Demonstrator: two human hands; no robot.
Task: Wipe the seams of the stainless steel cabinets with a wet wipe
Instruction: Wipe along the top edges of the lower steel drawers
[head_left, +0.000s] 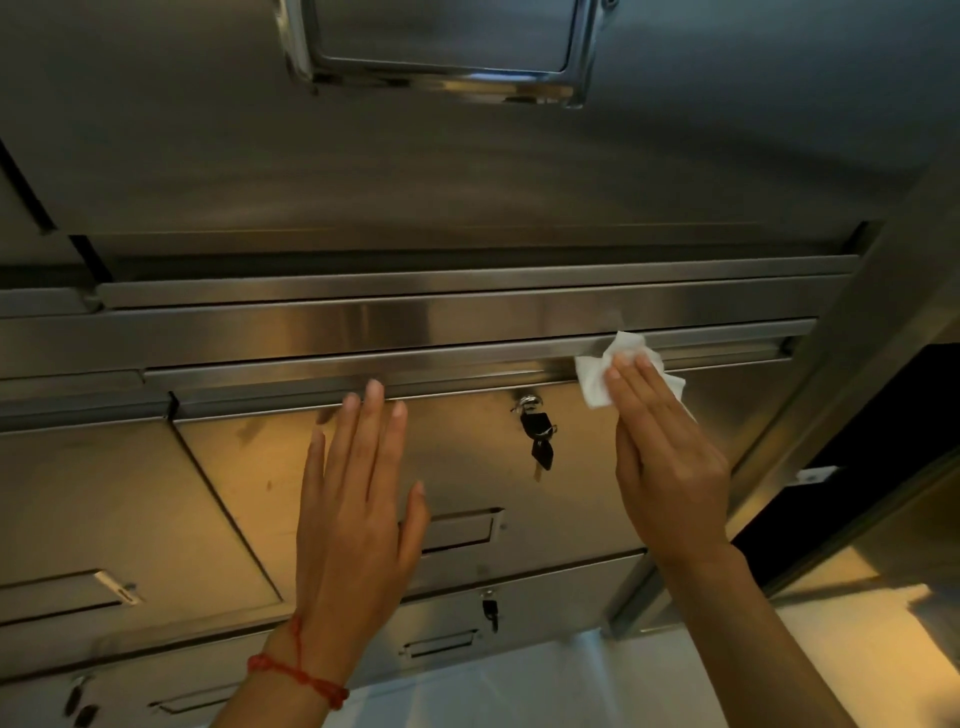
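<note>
Two flat hands, right hand (670, 441) pressing wet wipe (597, 374) on drawer seam (467, 358), left hand (358, 499) empty

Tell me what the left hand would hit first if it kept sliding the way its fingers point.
The left hand, fingers straight on the drawer front, points up toward the horizontal seam ledge. Its fingertips already appear to reach that ledge, so it would likely meet it first; depth is unclear.
</note>
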